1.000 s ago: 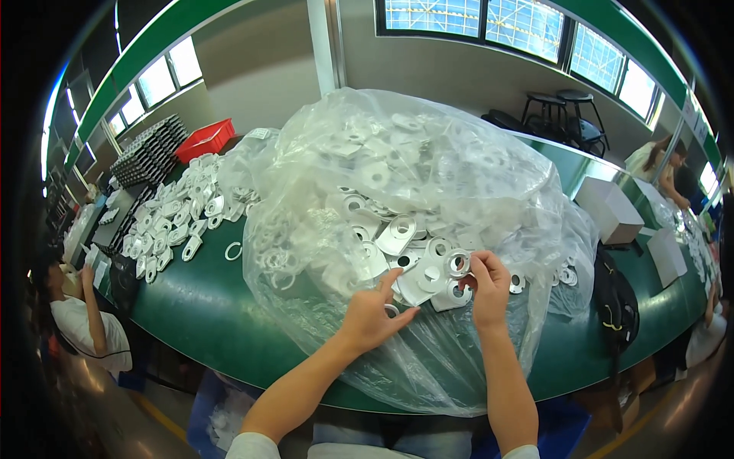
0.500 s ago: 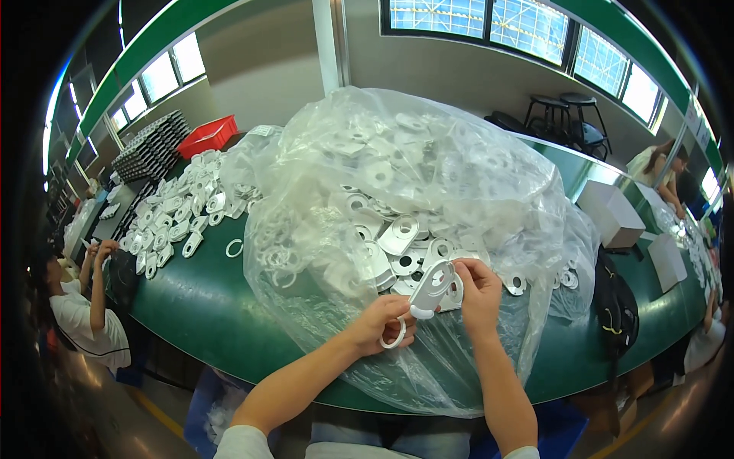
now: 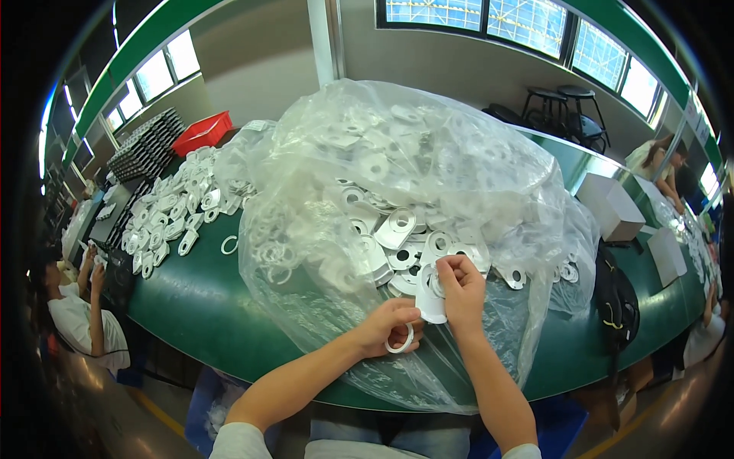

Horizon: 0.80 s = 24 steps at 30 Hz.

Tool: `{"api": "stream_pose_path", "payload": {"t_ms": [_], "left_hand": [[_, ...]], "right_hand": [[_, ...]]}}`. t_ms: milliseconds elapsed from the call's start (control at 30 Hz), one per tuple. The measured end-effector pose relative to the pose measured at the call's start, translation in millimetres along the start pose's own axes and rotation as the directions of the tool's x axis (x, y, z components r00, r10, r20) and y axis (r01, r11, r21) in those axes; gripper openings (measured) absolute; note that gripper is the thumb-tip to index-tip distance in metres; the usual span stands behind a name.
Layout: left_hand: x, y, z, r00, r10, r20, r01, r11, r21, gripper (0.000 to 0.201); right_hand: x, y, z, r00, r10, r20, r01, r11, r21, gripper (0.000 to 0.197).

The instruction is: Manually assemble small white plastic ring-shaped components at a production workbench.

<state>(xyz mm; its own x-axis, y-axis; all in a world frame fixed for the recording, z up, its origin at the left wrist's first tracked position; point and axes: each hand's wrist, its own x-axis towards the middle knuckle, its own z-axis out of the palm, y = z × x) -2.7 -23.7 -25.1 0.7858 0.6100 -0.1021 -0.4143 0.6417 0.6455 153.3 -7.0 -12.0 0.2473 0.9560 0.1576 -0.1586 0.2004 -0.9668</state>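
My right hand (image 3: 463, 294) grips a white plastic part (image 3: 432, 304), flat and rounded with a round opening, its fingers over the upper right side. My left hand (image 3: 388, 327) is closed round a white plastic ring (image 3: 400, 343), with its thumb and fingertips at the part's lower left edge. Just beyond my hands, more white parts (image 3: 397, 228) of the same kind spill from the mouth of a large clear plastic bag (image 3: 321, 164). Some of the part in my right hand is hidden behind my fingers.
On the green table (image 3: 191, 306) lie a loose ring (image 3: 229, 244) and a heap of white parts (image 3: 180, 203). A red bin (image 3: 202, 133) and stacked trays stand far left. White boxes (image 3: 610, 206) and a black bag (image 3: 616, 298) are at right. Co-workers sit at both sides.
The white part has turned more upright and come slightly nearer. My right hand has moved down and left with it; my left hand still holds the ring.
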Motion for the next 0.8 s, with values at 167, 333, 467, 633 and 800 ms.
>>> {"api": "stream_pose_path", "payload": {"t_ms": [167,333,467,633,800], "left_hand": [[0,0,1,0.999,-0.038,0.001,0.038,0.996,0.078,0.024],[-3,3,0,0.994,0.018,-0.108,0.018,0.947,0.321,0.017],[-9,11,10,0.992,0.071,-0.106,0.000,0.831,0.556,0.016],[-8,11,17,0.982,0.153,-0.110,-0.027,0.692,0.721,0.016],[-7,9,19,0.967,0.239,-0.093,-0.073,0.602,0.795,0.019]], "right_hand": [[-2,-6,-1,0.993,0.097,0.073,-0.103,0.991,0.087,0.006],[-2,-12,-3,0.976,0.153,0.157,-0.160,0.987,0.031,0.019],[-2,-18,-4,0.968,0.171,0.183,-0.167,0.985,-0.038,0.022],[-2,-11,-9,0.948,0.160,0.275,-0.118,0.980,-0.163,0.024],[-2,-10,-9,0.942,0.148,0.301,-0.112,0.985,-0.131,0.024]]}}
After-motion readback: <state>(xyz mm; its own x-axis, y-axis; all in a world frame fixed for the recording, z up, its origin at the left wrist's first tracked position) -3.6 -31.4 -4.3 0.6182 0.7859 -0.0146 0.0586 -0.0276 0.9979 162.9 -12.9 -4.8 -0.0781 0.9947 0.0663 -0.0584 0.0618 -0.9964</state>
